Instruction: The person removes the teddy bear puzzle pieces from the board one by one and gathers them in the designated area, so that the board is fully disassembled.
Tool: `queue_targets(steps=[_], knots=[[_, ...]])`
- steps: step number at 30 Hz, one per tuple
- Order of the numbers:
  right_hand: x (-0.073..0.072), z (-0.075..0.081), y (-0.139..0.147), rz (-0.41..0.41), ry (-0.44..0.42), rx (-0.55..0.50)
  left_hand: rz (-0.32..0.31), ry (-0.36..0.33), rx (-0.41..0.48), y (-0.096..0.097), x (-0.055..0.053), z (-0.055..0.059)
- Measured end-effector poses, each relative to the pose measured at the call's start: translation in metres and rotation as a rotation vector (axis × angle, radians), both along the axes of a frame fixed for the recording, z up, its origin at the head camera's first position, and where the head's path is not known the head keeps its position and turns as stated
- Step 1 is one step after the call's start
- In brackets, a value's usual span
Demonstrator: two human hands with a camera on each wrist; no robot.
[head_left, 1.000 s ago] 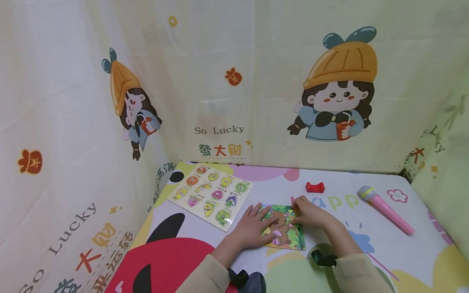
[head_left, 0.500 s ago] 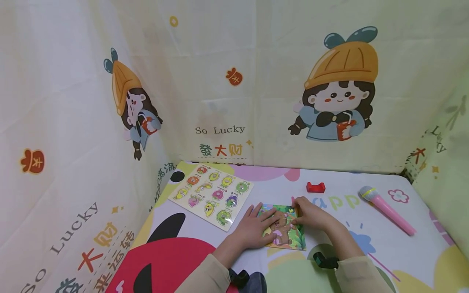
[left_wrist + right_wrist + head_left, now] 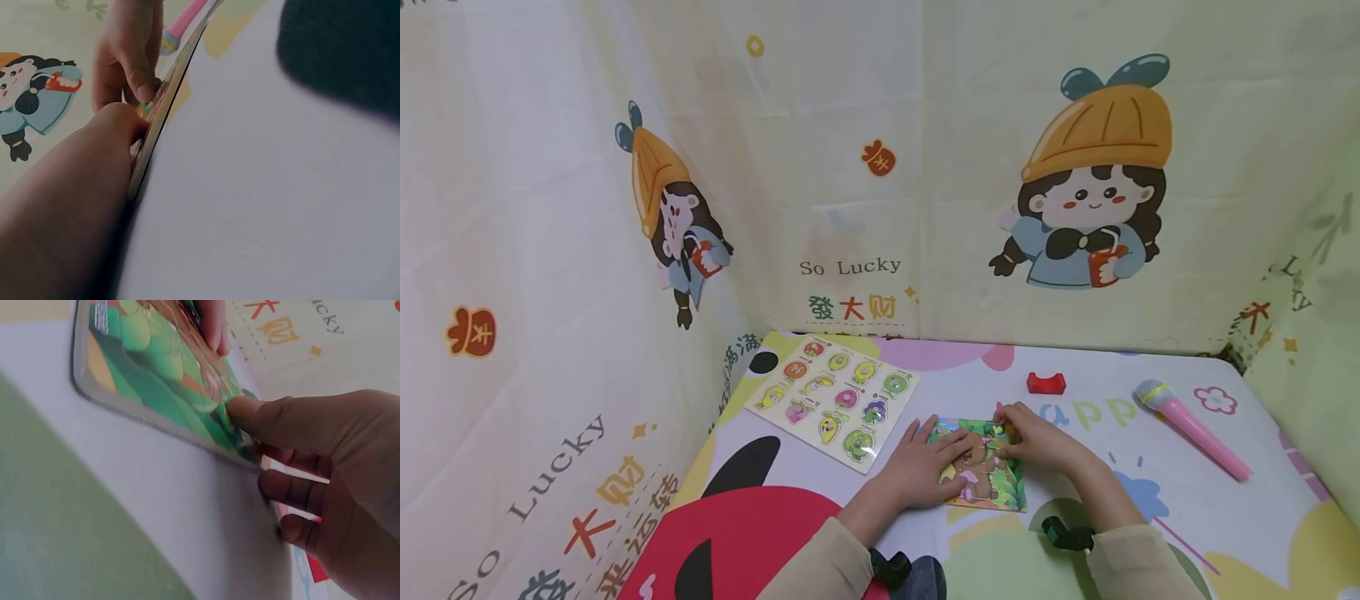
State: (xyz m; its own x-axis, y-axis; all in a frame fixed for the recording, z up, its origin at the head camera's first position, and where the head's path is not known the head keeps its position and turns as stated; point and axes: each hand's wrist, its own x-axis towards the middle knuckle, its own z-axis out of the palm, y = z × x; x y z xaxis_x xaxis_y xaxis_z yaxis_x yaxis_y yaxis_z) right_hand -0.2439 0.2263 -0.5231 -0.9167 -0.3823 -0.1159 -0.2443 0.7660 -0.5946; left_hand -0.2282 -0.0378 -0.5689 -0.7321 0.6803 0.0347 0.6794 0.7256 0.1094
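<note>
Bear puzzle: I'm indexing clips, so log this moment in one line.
bear puzzle: on table; left hand: fingers spread on it; right hand: thumb on top near far right corner; fruit board: left of puzzle

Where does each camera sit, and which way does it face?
Head: worn on the head, facing forward and down at the bear board; left hand, right hand and sleeves show.
Left wrist: on that wrist, facing along the left hand to the board's edge; right hand beyond.
Right wrist: on that wrist, facing right hand at board's corner; left fingers show.
Head and left wrist share the pink microphone.
</note>
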Motion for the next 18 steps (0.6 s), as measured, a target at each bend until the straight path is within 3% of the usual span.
queue_targets(steps=[12, 18], knots=[[0.001, -0.003, 0.009, 0.045, 0.086, -0.005, 0.002, 0.074, -0.018, -0.002, 0.0, -0.008], [0.0, -0.008, 0.013, 0.035, 0.143, 0.022, 0.005, 0.07, -0.018, -0.001, 0.0, -0.008]])
